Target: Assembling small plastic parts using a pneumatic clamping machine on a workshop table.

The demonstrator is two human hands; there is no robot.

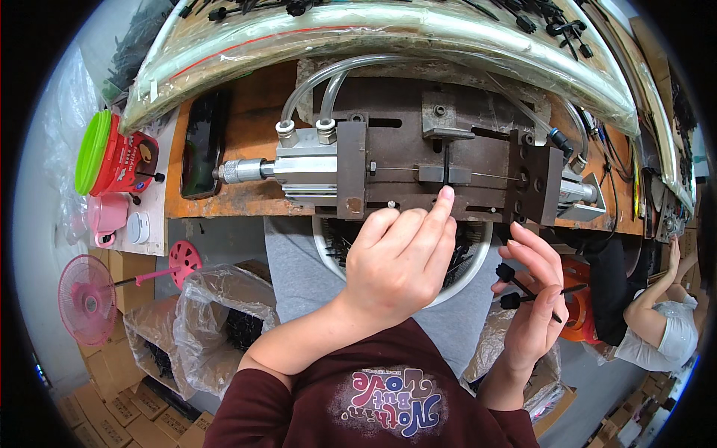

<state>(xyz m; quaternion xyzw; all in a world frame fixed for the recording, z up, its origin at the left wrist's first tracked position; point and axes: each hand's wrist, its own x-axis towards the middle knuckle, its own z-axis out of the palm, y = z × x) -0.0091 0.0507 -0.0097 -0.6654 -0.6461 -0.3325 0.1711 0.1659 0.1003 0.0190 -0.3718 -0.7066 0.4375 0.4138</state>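
We are holding our left hand (399,261) over the near edge of the dark metal fixture (482,107), its index finger reaching forward and its other fingers curling in. That fingertip is meeting the near end of a thin black rod (447,163), which is lying across the small metal block (429,175) mid-fixture; our left thumb is hiding from view, so we are not managing to see whether we are pinching the rod. Our right hand (538,287) is gripping a few black knobbed pieces (510,301), their stems poking out past the fingers, near the fixture's right end. Below, a white basket (480,252) is holding more black parts. Clear tubes (321,73) are arching up from a silver cylinder (306,168) on the left, and a black phone (202,149) is lying beyond it on the wooden bench (250,207).
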